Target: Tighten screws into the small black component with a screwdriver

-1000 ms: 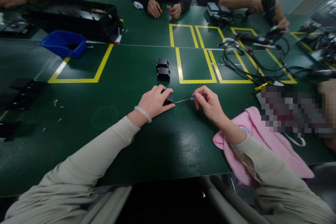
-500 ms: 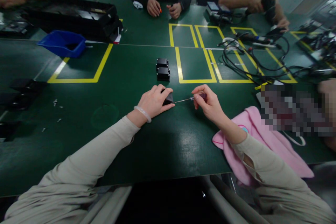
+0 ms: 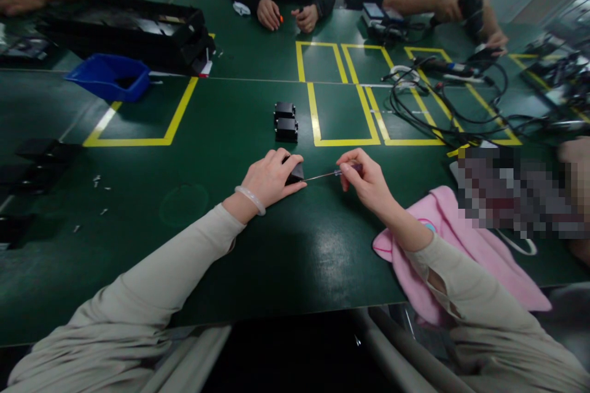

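My left hand [image 3: 271,179] is closed over a small black block-shaped part [image 3: 296,172] and holds it against the green table; most of the part is hidden under the fingers. In my right hand [image 3: 363,178] is a screwdriver [image 3: 326,174], gripped by its dark handle with the thin metal shaft pointing left. Its tip meets the right side of the black part, near my left thumb. Just beyond my left hand, two similar black blocks [image 3: 286,128] stand one behind the other, with small shiny bits at their sides.
Several loose screws [image 3: 96,180] and more black parts [image 3: 39,175] lie at left. A blue bin [image 3: 110,77] stands by a long black housing [image 3: 133,34]. Tangled cables [image 3: 442,89] and a pink cloth [image 3: 447,239] are at right. Co-workers' hands [image 3: 270,14] rest across the table.
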`<state>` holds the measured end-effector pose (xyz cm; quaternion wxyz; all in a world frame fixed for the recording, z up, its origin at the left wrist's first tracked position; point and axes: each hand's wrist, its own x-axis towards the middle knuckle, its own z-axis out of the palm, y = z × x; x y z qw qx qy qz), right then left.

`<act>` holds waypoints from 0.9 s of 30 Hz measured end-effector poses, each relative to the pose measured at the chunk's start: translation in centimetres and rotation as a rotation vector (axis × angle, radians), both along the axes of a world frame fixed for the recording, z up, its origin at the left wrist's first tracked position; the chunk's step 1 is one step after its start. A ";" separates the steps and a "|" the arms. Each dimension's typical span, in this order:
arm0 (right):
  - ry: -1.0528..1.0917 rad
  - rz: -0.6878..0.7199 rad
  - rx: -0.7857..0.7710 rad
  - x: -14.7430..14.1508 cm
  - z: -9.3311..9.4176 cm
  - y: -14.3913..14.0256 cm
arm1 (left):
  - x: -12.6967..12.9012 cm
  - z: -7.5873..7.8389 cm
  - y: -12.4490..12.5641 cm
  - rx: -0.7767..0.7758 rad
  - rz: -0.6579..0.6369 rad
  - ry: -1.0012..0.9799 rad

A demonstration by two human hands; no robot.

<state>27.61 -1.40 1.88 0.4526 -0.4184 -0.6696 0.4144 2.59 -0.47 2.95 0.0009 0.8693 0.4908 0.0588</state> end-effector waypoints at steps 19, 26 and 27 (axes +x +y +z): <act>0.021 0.013 -0.005 0.0 -0.1 0.0 | 0.0 -0.1 0.0 0.011 -0.002 0.002; -0.021 0.001 -0.014 0.2 -0.2 0.0 | 0.0 -0.1 0.0 0.010 -0.004 0.001; -0.021 0.004 -0.012 0.2 -0.2 0.0 | 0.0 -0.1 0.0 0.011 -0.005 0.000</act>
